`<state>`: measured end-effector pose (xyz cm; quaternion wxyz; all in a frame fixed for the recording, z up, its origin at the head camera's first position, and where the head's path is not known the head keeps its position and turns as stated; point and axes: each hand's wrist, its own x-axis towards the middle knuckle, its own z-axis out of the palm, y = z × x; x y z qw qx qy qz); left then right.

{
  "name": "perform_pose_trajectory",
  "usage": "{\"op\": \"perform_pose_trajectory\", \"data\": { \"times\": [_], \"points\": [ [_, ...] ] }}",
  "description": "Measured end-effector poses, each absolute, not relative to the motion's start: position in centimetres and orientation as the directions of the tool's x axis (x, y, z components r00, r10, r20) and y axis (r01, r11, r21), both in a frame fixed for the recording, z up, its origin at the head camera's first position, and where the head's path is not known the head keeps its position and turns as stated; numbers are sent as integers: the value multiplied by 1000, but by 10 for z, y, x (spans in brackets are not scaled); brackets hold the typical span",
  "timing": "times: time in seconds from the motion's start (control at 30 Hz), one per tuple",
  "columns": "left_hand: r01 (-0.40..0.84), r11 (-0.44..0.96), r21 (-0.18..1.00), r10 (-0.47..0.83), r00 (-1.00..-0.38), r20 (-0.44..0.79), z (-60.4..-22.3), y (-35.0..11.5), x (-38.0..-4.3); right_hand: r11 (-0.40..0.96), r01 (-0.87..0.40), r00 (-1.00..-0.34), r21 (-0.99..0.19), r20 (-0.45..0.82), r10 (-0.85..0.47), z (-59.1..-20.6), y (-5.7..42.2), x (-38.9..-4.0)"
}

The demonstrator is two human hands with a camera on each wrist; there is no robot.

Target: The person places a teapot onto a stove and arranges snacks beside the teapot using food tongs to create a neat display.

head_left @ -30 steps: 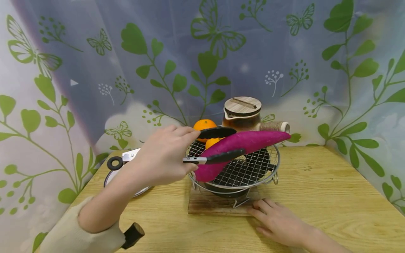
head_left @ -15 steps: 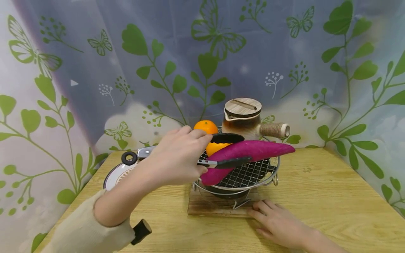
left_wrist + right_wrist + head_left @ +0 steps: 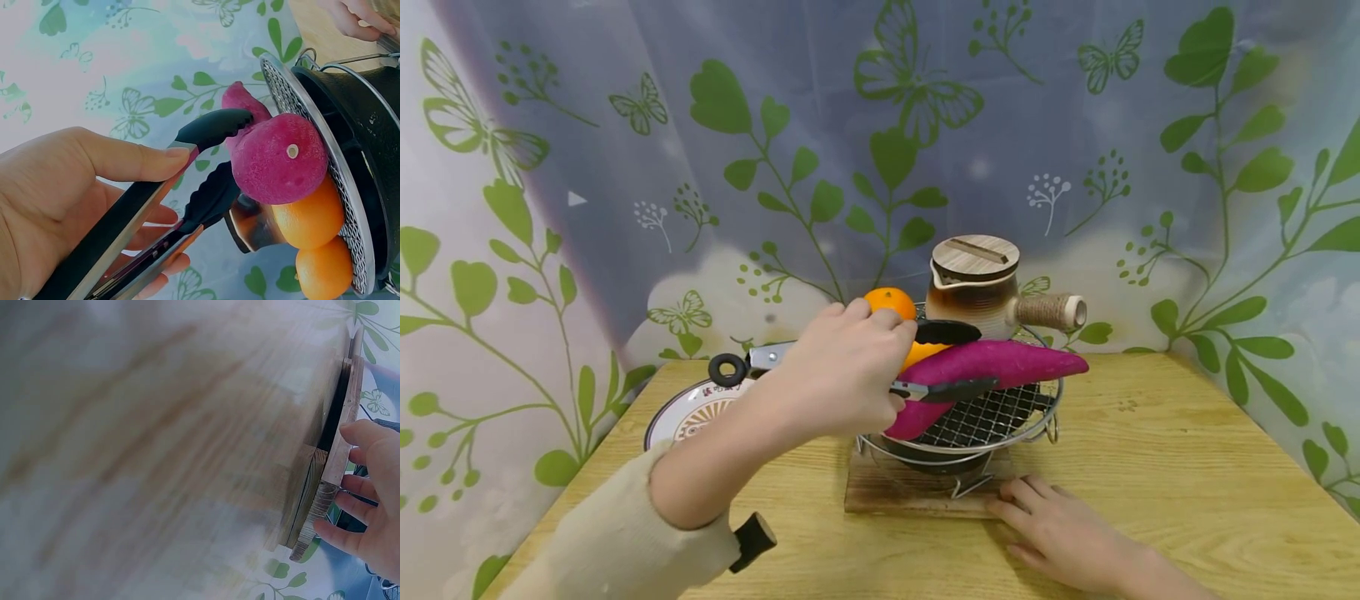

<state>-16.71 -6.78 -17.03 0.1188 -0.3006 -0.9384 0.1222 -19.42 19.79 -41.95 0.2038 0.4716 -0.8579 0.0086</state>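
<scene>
My left hand [image 3: 850, 367] grips black-and-metal tongs [image 3: 103, 240], thumb on one arm and fingers round the other. In the head view, the tong tips lie on either side of a purple sweet potato [image 3: 1000, 362]; how firmly they touch it I cannot tell. The sweet potato lies across the round wire grill [image 3: 992, 421], its blunt end over the near left rim. Two oranges, one behind [image 3: 325, 269] and one beside the sweet potato [image 3: 312, 219], sit on the grill. My right hand [image 3: 1067, 529] rests with its fingertips on the edge of the wooden board [image 3: 917, 497] beneath the stove.
At the back of the grill stands a brown teapot [image 3: 970, 296] with a wooden lid, its rope-wrapped handle [image 3: 1043, 310] pointing right. A patterned plate [image 3: 664, 421] lies on the table [image 3: 1165, 450], partly behind my left forearm. A printed curtain [image 3: 805, 192] hangs behind.
My left hand and the tongs have moved right and slightly down. The sweet potato has come down onto the grill, leaving more of the teapot in sight. My right hand has stayed in place.
</scene>
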Motion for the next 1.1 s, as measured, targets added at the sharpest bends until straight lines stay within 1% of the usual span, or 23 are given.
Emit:
{"op": "perform_pose_trajectory", "data": {
  "times": [0.2, 0.37, 0.5, 0.67, 0.87, 1.1],
  "points": [
    [513, 796, -322, 575, -807, 135, -171, -60, -169, 549, -818, -466, 172, 359, -808, -420, 198, -195],
    [519, 791, -324, 580, -805, 125, -171, -58, -172, 540, -823, -453, 178, 369, -812, -421, 198, -196],
    [526, 791, -313, 581, -805, 118, -171, -58, -174, 539, -824, -456, 173, 363, -813, -420, 198, -196],
    [534, 802, -268, 573, -814, 92, -167, -58, -178, 542, -823, -459, 169, 362, -811, -421, 198, -196],
    [523, 831, -191, 546, -833, 93, -159, -61, -183, 545, -818, -455, 183, 376, -808, -422, 198, -197],
    [522, 844, -125, 533, -842, 83, -162, -70, -181, 544, -819, -449, 184, 385, -806, -422, 198, -197]
  ]
}}
